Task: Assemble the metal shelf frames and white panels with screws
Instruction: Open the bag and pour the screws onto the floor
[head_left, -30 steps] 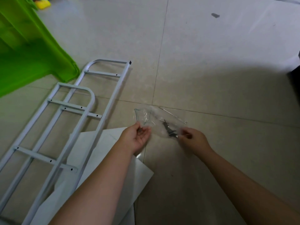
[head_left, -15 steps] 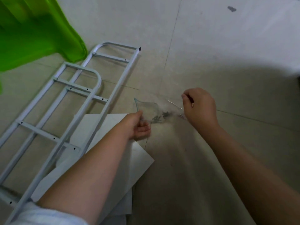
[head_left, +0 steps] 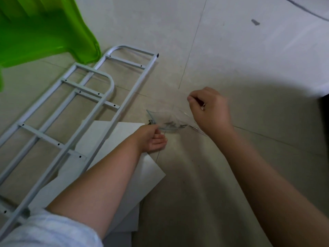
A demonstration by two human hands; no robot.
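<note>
At seven o'clock, nearest the camera, a pale sleeve (head_left: 44, 232) covers the left upper arm, and the bare forearm runs up toward the middle of the view. Under that arm a stack of white panels (head_left: 148, 172) lies flat on the tiled floor (head_left: 231, 50), with one corner pointing toward three o'clock.

Just past the panels' far edge, the left hand (head_left: 151, 138) is turned palm-up, its fingers curled and pinching the near-left edge of a clear plastic bag (head_left: 165, 120). A dark cluster of screws (head_left: 175, 124) sits low inside the bag, which is stretched between the two hands near the centre. The right hand (head_left: 210, 111), coming in from five o'clock, grips the bag's far-right edge in a closed fist. How its fingertips lie on the plastic I cannot tell.

At nine to ten o'clock two grey metal frames lie on the floor, overlapping: the shorter frame (head_left: 83, 88) rests across the longer frame (head_left: 124, 62), whose near end lies on the panels. Beyond them, at eleven o'clock, stands a green plastic object (head_left: 44, 29), blurred. At one o'clock there is a small dark mark (head_left: 255, 22) on the floor, and a thin cable (head_left: 302, 12) beyond it.
</note>
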